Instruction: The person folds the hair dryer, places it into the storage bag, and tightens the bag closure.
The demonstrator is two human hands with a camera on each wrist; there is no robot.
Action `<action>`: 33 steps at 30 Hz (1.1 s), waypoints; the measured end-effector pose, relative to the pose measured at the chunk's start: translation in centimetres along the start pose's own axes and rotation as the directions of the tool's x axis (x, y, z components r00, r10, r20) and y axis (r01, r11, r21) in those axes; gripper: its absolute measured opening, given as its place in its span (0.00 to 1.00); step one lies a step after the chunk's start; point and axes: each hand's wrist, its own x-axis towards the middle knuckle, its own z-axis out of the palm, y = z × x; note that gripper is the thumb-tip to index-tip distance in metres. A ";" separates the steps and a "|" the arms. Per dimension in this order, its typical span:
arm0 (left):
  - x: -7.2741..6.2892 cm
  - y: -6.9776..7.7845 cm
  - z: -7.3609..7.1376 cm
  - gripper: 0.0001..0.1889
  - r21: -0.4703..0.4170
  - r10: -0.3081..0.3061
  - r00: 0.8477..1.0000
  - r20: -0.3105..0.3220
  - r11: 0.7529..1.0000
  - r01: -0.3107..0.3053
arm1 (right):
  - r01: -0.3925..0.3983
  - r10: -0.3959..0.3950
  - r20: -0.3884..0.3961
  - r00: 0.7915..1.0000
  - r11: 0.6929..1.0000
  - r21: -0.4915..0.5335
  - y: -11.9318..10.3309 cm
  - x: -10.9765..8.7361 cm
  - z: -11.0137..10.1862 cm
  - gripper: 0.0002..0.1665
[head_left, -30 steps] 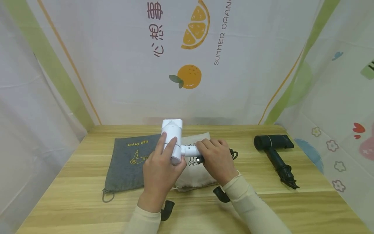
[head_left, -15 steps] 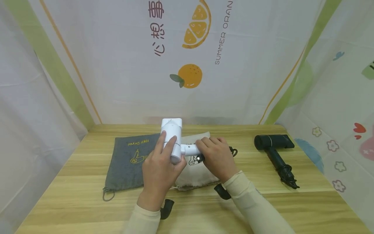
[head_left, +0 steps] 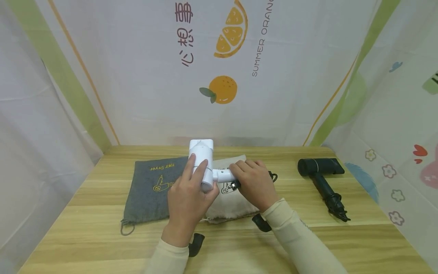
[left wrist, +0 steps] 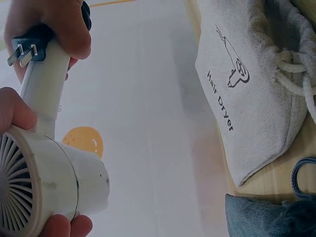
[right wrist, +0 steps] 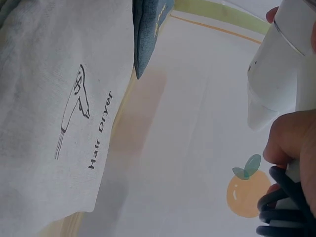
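Observation:
A white hair dryer [head_left: 202,156] is held up by both hands over the table, its nozzle toward the back curtain. My left hand [head_left: 189,198] grips the barrel, two fingers on top and the thumb at the handle joint. Around the handle, my right hand [head_left: 254,186] curls its fingers along with the wound black cord [right wrist: 284,212]. The plug [left wrist: 29,47] pokes out beside that hand, prongs bare. In the left wrist view the rear grille [left wrist: 15,182] faces the camera. Below lies a cream drawstring bag [head_left: 229,205] printed "Hair Dryer", partly hidden by the hands.
A dark grey drawstring bag [head_left: 147,201] lies at the left. At the right rests a black hair dryer [head_left: 323,182] with its cord wrapped. Two black curved pieces [head_left: 196,245] sit near the forearms. Printed curtains [head_left: 154,95] enclose the table [head_left: 85,228].

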 end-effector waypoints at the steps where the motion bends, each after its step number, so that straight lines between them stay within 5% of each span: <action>1: 0.0 0.0 0.0 0.28 0.002 0.000 1.000 0.000 1.000 0.000 | 0.005 -0.005 -0.001 1.000 1.000 0.002 0.0 0.0 0.1 0.17; 33: 0.2 0.1 -0.3 0.29 0.043 0.015 1.000 0.004 0.999 -0.015 | 0.049 -0.049 0.013 0.999 0.999 0.025 0.6 0.4 0.5 0.20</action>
